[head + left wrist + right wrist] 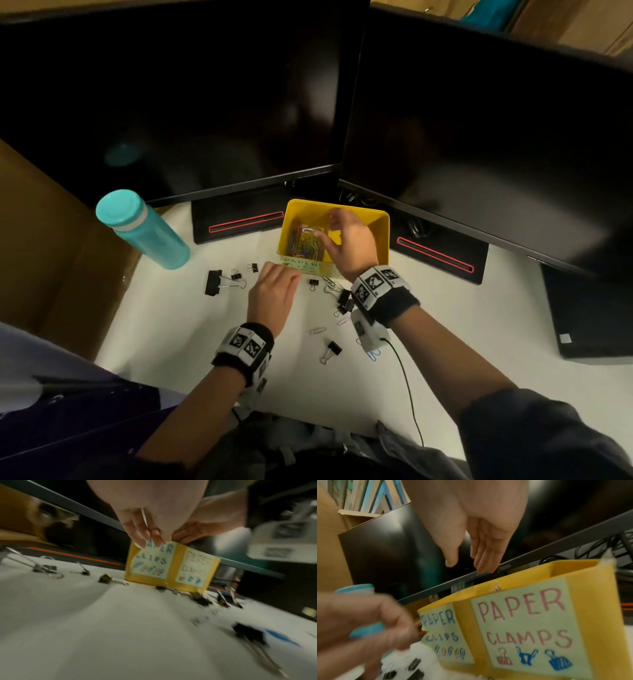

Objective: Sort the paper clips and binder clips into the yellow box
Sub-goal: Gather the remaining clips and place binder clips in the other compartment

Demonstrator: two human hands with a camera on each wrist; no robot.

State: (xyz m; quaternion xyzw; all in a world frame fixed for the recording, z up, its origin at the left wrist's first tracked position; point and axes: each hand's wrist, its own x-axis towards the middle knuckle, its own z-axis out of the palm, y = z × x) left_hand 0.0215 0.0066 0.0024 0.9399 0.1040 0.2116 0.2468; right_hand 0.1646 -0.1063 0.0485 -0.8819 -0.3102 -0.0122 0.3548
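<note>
The yellow box [382,236] stands below the monitors, its front labelled "paper clips" [440,620] on the left and "paper clamps" [525,623] on the right. Coloured paper clips [305,245] fill its left compartment. My right hand [327,226] hovers over the box with straight fingers [483,561] and holds nothing. My left hand [279,274] is just in front of the box's left label, its fingers [142,534] pinching a thin white paper clip [143,515]. Black binder clips [213,282] [313,283] [331,351] and loose paper clips [317,330] lie scattered on the white table.
A teal bottle [147,233] stands left of the box. Two dark monitors [191,102] [479,137] with black stands close off the back. Brown cardboard [51,257] lines the left side, and a black device [589,308] sits at the right. A cable [407,387] trails from my right wrist.
</note>
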